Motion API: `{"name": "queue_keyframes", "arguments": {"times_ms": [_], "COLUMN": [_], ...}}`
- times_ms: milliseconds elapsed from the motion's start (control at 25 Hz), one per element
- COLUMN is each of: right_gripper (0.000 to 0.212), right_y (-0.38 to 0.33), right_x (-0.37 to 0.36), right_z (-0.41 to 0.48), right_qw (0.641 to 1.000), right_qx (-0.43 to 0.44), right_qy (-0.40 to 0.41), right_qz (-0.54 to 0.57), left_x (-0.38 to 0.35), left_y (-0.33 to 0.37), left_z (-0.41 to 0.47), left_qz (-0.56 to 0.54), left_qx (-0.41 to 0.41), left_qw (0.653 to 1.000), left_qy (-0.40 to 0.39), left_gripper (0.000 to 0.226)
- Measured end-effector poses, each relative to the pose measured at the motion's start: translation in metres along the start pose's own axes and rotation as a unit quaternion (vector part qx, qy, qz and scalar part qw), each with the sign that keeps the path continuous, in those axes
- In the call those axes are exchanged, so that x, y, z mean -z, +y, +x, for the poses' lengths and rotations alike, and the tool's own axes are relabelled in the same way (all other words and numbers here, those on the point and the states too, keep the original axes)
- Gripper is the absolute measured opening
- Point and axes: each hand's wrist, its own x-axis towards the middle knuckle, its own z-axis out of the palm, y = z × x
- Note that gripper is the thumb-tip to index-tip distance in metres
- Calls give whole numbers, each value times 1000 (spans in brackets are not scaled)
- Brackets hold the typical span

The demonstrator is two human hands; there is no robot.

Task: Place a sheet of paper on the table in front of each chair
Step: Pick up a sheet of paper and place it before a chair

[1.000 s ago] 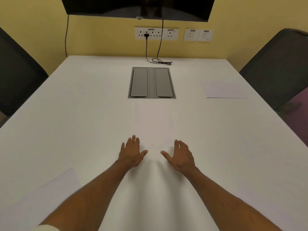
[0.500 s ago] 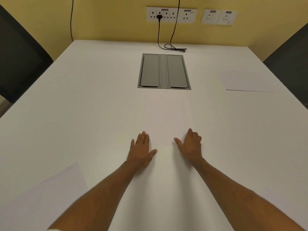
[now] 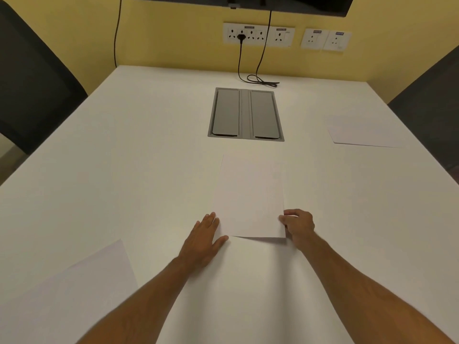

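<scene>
A white sheet of paper (image 3: 249, 197) lies in the middle of the white table (image 3: 124, 157), its near edge lifted slightly off the surface. My right hand (image 3: 299, 225) pinches that sheet at its near right corner. My left hand (image 3: 205, 235) rests flat on the table, fingers apart, touching the sheet's near left corner. A second sheet (image 3: 361, 134) lies at the right, in front of a dark chair (image 3: 432, 95). A third sheet (image 3: 74, 289) lies at the near left. Another dark chair (image 3: 32, 78) stands at the far left.
A grey cable hatch (image 3: 246, 114) is set into the table beyond the middle sheet. A black cable (image 3: 260, 80) coils on the far edge, plugged into wall sockets (image 3: 258, 34). A dark screen (image 3: 298, 2) hangs above on the yellow wall.
My right hand has moved to the sheet's near right corner and closed on it, lifting the near edge. My left hand has shifted slightly forward to the left corner. The camera tilted up a little.
</scene>
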Motion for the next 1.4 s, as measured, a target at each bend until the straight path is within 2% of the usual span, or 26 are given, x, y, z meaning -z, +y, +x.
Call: {"name": "queue_keyframes", "arguments": {"times_ms": [160,320,400,480,600,680,760,880,1040,1240,1400], "right_gripper": [24,22,19,18,18,17,17,15,12,18,20], "right_y": [9,19,23,26,23,16,7,-6,-21,-40,-54], "right_x": [14,32,41,52,70,82,93,106,110,90,53], "right_z": [-13,-36,-53,-70,-96,-114,-133,-168,-224,-299,-369], "right_qw": [999,990,986,982,979,978,976,971,970,957,939], "right_qx": [-8,-27,-37,-49,-49,-43,-42,-34,12,64,97], "right_qy": [-21,-76,-97,-115,-141,-155,-173,-206,-223,-274,-323], "right_qz": [49,116,130,138,137,132,128,120,99,77,61], "left_x": [-1,17,27,33,45,55,69,88,118,165,203], "left_y": [14,29,36,40,45,50,56,65,67,46,19], "left_z": [-14,-21,-27,-37,-59,-78,-100,-143,-211,-306,-384], "left_qz": [-160,-313,-381,-397,-452,-496,-520,-520,-539,-560,-559], "left_qx": [58,135,198,246,258,256,248,242,229,226,249], "left_qw": [985,930,894,877,846,821,807,808,794,774,752], "left_qy": [42,134,128,114,114,117,127,137,164,188,247], "left_gripper": [63,55,51,41,21,15,12,7,13,10,2]}}
